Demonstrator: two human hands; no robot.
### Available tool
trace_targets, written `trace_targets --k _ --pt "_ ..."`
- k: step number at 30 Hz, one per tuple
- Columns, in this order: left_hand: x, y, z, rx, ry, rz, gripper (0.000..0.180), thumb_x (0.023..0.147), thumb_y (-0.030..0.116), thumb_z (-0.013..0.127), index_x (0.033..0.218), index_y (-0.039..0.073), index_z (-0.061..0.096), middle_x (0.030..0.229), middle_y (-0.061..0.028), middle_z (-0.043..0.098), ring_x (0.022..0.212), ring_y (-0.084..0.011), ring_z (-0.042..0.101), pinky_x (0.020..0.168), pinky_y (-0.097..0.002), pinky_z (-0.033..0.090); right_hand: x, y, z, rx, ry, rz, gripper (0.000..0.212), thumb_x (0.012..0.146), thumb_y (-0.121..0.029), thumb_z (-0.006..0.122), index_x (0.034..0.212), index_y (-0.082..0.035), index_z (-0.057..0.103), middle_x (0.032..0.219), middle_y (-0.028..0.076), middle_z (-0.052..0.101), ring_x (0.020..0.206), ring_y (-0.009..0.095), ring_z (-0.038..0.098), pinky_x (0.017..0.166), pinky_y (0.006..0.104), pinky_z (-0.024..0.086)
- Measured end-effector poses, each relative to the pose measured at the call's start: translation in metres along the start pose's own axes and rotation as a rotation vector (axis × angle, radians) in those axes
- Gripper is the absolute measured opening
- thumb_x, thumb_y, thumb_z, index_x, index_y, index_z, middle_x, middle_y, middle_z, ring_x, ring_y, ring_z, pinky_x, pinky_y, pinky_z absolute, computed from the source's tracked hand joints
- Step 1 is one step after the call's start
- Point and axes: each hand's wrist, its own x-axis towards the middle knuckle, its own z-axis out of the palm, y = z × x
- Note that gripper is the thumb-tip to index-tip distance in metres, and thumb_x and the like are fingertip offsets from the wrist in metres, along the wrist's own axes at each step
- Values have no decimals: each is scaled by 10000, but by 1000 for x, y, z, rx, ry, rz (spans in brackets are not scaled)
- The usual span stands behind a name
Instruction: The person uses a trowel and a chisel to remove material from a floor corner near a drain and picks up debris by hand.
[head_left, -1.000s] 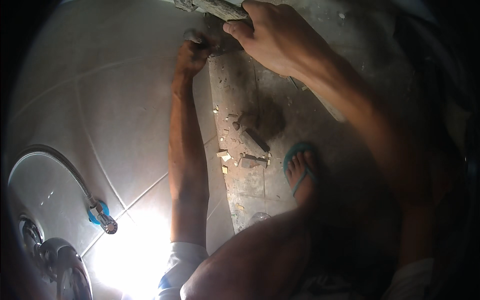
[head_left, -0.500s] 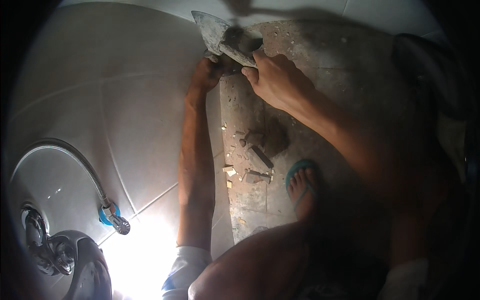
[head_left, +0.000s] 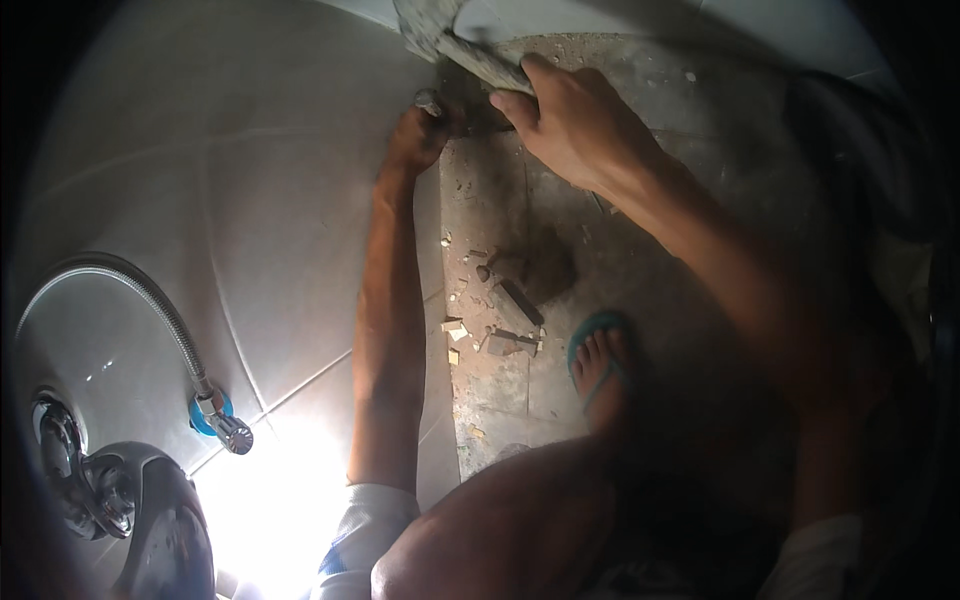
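At the far end of the floor, my left hand (head_left: 413, 140) is closed round a chisel (head_left: 428, 101). Only the blunt top end of it pokes out of the fist; its lower part is hidden in shadow. My right hand (head_left: 580, 115) grips the handle of a dusty hammer (head_left: 485, 62). The hammer's head (head_left: 425, 22), partly cut off by the upper edge of the picture, is raised above and apart from the chisel's end. Broken tile pieces (head_left: 516, 302) and small pale chips lie on the rough, dusty floor (head_left: 490, 385) nearer to me.
Grey tiled wall (head_left: 270, 230) runs along my left. On it are a braided hose (head_left: 150, 295) with a small valve (head_left: 232, 434) and a chrome tap (head_left: 165, 510). My sandalled foot (head_left: 605, 370) stands beside the debris. Bright light glares at lower left; the right side is dark.
My right hand has lifted the hammer up and away from the chisel, so its head now runs out of the picture. My left hand stays at nearly the same place.
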Motion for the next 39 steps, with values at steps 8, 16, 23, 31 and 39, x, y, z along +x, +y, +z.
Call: trace_targets --k 8,16,23,31,39 --pt "-1 -8 6 20 72 174 273 837 160 673 1098 82 669 1042 -139 698 979 -267 670 829 -347 501 -8 -5 25 -14 -36 -45 337 937 -316 581 998 14 549 698 248 622 679 385 655 600 477 513" --pt "-2 6 7 110 79 29 290 823 146 633 1106 88 660 1055 -181 675 1015 -357 638 849 -408 497 -6 0 30 -63 -45 -104 322 941 -294 569 998 23 555 753 235 647 727 405 655 640 471 525" --pt "-9 -2 -8 252 -10 -1 256 840 148 647 1088 88 675 1035 -170 682 981 -329 658 810 -392 513 -8 -22 19 78 41 -89 345 938 -304 573 971 38 557 776 264 641 770 432 645 661 482 523" --pt "0 9 16 100 41 125 259 838 129 640 1092 82 668 1038 -158 688 1001 -329 653 847 -384 503 -21 -15 7 62 -29 -42 342 934 -302 582 989 35 551 764 249 639 738 422 640 636 479 504" --pt "-4 -3 13 126 -49 2 295 839 105 648 1130 62 634 1088 -162 670 1023 -309 643 840 -381 508 -29 -3 23 38 -29 -29 337 934 -296 578 1056 18 566 728 233 643 703 415 646 635 482 509"
